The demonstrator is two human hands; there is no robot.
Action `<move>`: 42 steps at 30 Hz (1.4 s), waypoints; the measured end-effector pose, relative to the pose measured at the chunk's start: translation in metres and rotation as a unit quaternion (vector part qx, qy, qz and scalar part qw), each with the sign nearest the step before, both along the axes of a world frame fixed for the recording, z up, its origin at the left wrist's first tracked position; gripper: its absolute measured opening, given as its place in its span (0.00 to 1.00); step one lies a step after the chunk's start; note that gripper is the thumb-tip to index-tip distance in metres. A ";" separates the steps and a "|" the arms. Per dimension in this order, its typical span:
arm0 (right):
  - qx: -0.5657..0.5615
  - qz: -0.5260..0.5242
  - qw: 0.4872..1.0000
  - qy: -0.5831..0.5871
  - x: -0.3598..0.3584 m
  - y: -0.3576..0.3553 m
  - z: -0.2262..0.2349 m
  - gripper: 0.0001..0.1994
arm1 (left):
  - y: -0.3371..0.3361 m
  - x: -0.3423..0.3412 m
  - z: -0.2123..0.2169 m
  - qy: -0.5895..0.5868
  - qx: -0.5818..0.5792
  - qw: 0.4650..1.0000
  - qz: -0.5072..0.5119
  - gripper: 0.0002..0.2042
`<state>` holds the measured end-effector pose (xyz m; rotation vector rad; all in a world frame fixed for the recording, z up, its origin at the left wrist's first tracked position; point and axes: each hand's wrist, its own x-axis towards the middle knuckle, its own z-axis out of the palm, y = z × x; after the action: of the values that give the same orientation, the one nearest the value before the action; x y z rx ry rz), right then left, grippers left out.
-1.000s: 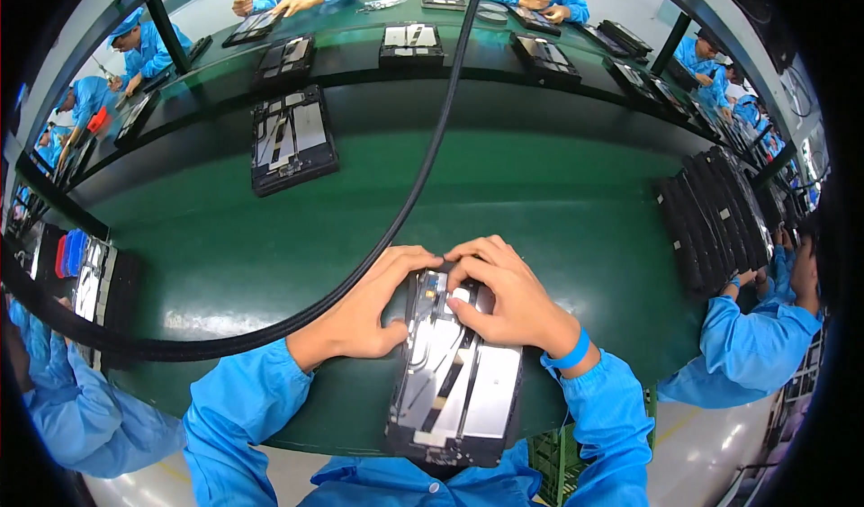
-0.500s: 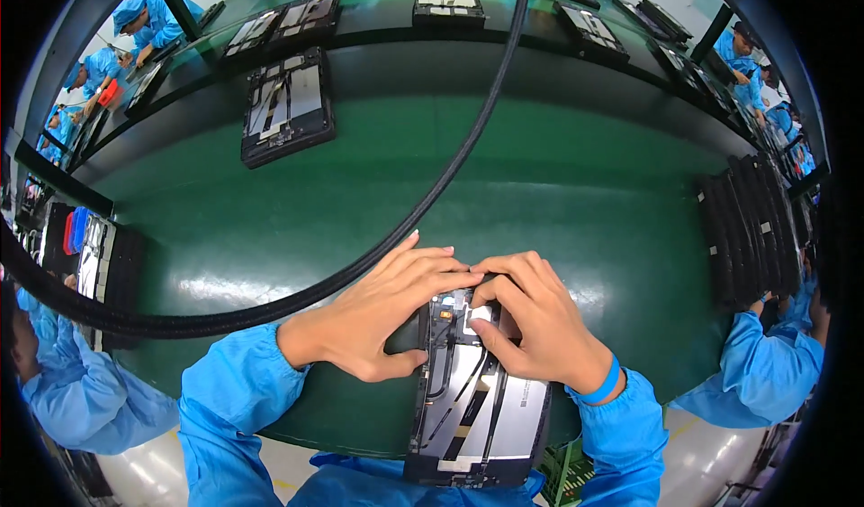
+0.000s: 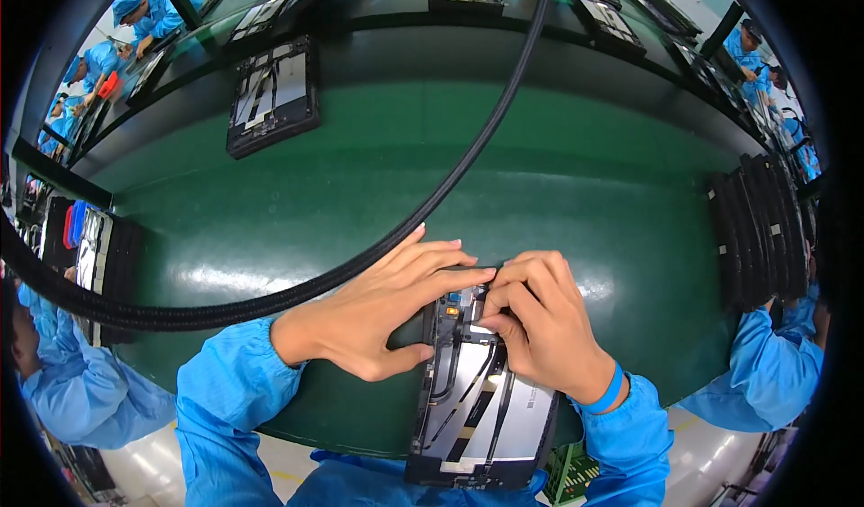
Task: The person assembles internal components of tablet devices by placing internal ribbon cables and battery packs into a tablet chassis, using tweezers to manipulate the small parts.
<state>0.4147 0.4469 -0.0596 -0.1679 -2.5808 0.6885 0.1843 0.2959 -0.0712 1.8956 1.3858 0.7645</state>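
An opened flat device, black-framed with silver inner panels and dark cables, lies lengthwise at the near edge of the green table. My left hand rests on its upper left edge, fingers stretched over the top and thumb against the side. My right hand is curled over the upper right part, fingertips pinching a small part near the top of the board. Both sleeves are blue, and a blue band circles the right wrist.
A thick black cable hangs across the view above my hands. Another opened device lies at the far left on the belt, with more along the back. A stack of black frames stands at right. A neighbour's blue sleeve sits at right, other workers around.
The view has tilted down and closer to the device. My hands stay on its top end, with my right fingers now bunched tighter over the small part.
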 end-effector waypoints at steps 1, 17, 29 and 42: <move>-0.002 0.001 1.000 -0.001 0.001 0.000 -0.001 0.13 | 0.001 0.001 0.000 -0.003 -0.001 1.000 0.001 0.54; 0.005 0.006 1.000 -0.002 0.018 0.020 -0.009 0.10 | 0.019 0.018 -0.001 0.011 -0.012 1.000 0.004 0.55; -0.103 0.044 0.993 -0.049 0.034 0.040 0.000 0.09 | 0.030 0.033 -0.003 0.011 -0.024 1.000 0.006 0.55; -0.142 0.082 0.982 -0.090 0.047 0.062 -0.001 0.09 | 0.043 0.053 -0.005 0.022 0.003 1.000 0.018 0.53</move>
<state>0.4620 0.5091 -0.0601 -0.1131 -2.6748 1.1524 0.2373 0.3386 -0.0760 1.9074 1.4505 0.7483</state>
